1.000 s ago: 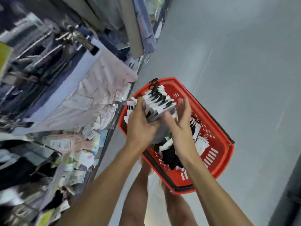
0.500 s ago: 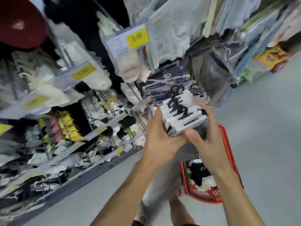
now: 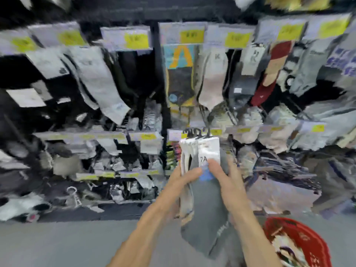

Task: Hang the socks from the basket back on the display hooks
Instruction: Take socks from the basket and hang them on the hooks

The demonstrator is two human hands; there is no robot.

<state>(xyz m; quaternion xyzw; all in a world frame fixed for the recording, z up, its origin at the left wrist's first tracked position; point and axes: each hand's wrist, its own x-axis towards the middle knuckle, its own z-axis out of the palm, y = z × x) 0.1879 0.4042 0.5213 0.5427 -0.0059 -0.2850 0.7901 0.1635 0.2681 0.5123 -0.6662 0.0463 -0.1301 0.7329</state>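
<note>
A bundle of sock packs [image 3: 204, 205] with white card headers and black plastic hanger hooks stands upright in front of me; the front pair is grey. My left hand [image 3: 183, 180] grips the bundle from its left side, thumb across the front. My right hand [image 3: 229, 182] holds it from the right, thumb pressed on the white label. The red basket [image 3: 316, 245] sits on the floor at the lower right with more socks inside. The display wall [image 3: 154, 132] with hooks and hanging socks fills the view behind the bundle; the picture is blurred.
Yellow price tags [image 3: 191, 36] run along the rows of hooks. Long socks hang in the upper row, short packs crowd the lower rows. Grey floor [image 3: 67, 245] lies at the bottom left.
The view has swung from the basket on the floor up to the sock wall. Both hands have lifted the bundle out of the basket and turned it upright.
</note>
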